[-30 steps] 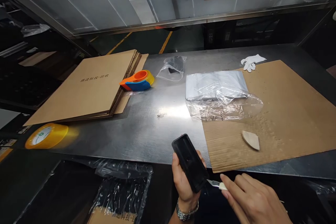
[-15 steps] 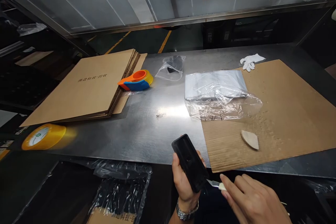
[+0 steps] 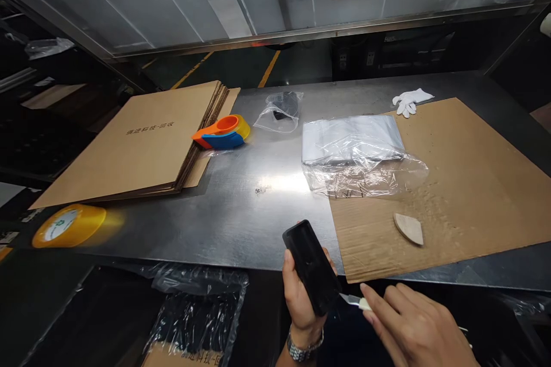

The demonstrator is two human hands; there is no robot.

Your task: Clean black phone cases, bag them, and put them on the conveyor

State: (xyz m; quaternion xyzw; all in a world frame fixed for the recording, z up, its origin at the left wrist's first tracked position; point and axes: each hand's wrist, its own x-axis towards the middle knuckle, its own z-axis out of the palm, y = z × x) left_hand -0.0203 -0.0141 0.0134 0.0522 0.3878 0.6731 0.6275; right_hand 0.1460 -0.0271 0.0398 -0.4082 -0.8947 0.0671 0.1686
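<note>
A black rectangular shallow tray-like part [image 3: 310, 264] rests tilted in my left hand [image 3: 298, 297], whose fingers wrap round its sides below the bench edge. My right hand [image 3: 413, 318] grips a craft knife [image 3: 353, 300] by its pale handle. The blade's tip points left and is at the lower right corner of the black part; whether it touches cannot be made out. On the cardboard sheet [image 3: 486, 183] beyond my right hand lies a pale wedge-shaped piece [image 3: 408, 229].
On the metal bench [image 3: 206, 223] are stacked cardboard [image 3: 142, 143], a tape dispenser [image 3: 224, 132], a tape roll [image 3: 69, 226], a small clear bag [image 3: 279, 112], a pack of plastic bags [image 3: 353, 140] and a white glove [image 3: 411, 101]. A plastic-lined box [image 3: 198, 304] stands below, lower left.
Almost nothing differs. Both hands, the black part and the knife keep nearly the same positions; the view has shifted very slightly.
</note>
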